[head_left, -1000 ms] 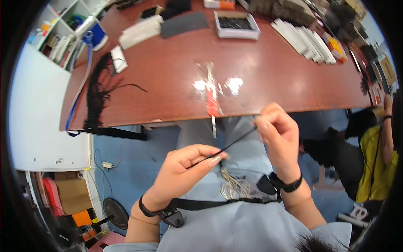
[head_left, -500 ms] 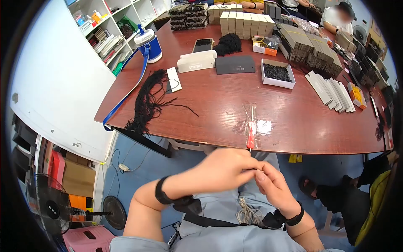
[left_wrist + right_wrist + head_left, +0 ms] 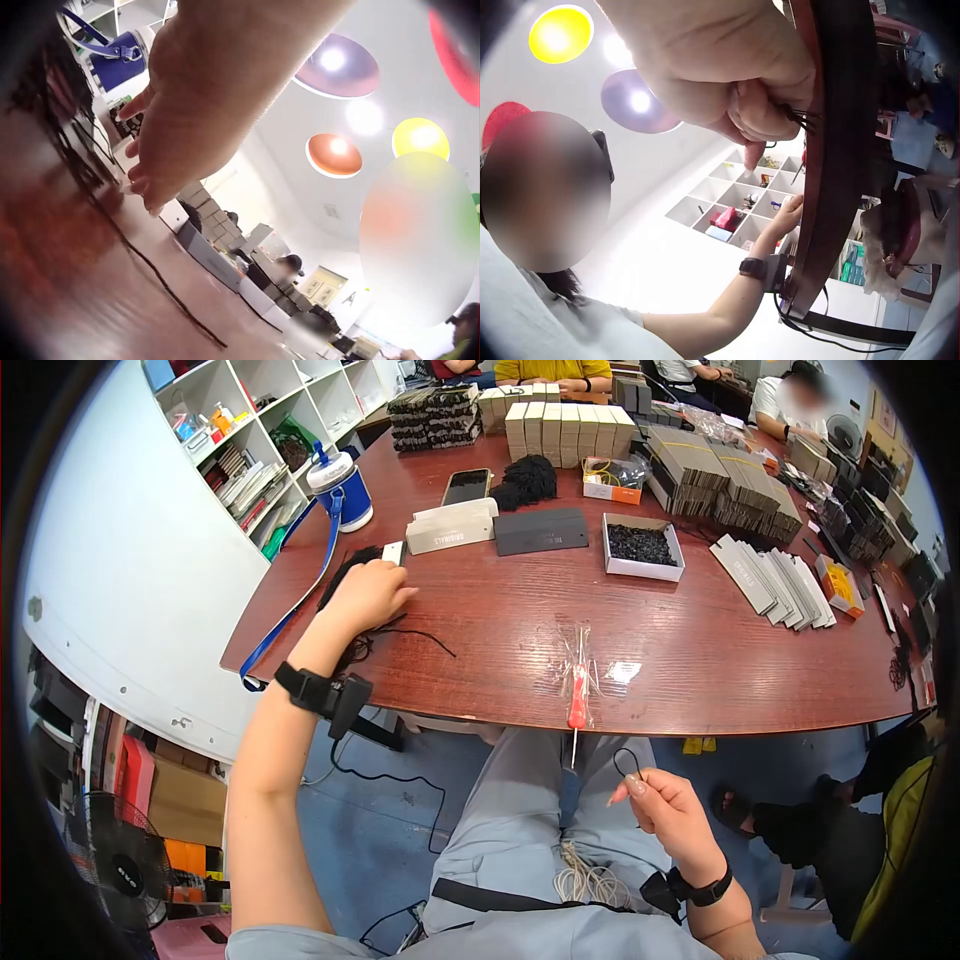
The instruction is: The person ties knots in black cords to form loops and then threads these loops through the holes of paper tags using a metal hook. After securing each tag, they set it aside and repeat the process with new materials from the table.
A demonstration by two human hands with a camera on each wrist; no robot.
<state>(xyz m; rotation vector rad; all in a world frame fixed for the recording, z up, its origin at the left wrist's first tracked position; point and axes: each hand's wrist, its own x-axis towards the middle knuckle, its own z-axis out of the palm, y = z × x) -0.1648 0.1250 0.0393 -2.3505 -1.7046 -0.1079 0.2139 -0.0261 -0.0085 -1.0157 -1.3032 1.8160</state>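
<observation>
My right hand point(image 3: 660, 805) pinches a black cord point(image 3: 626, 756), bent into a small loop above the thumb and index finger. It is held over the lap, in front of the table's edge. My left hand point(image 3: 368, 598) is stretched out over a bundle of black cords point(image 3: 347, 572) at the table's left side and hides much of it. A white tag point(image 3: 393, 551) shows just beyond its knuckles. In the left wrist view, the fingers point(image 3: 139, 176) hang loosely apart beside the cords, with one long strand point(image 3: 161, 277) trailing across the tabletop.
A red-handled tool point(image 3: 578, 700) is taped at the table's front edge, its metal shaft jutting out. Behind lie pale tags point(image 3: 450, 528), dark tags point(image 3: 541, 531), a box of black pieces point(image 3: 643, 547) and fanned grey strips point(image 3: 775, 582). A blue jug point(image 3: 340, 492) stands far left.
Earlier both hands worked together on the black cord over the lap. Now the left hand has moved away to the cord bundle; the right hand keeps the cord, now showing a loop.
</observation>
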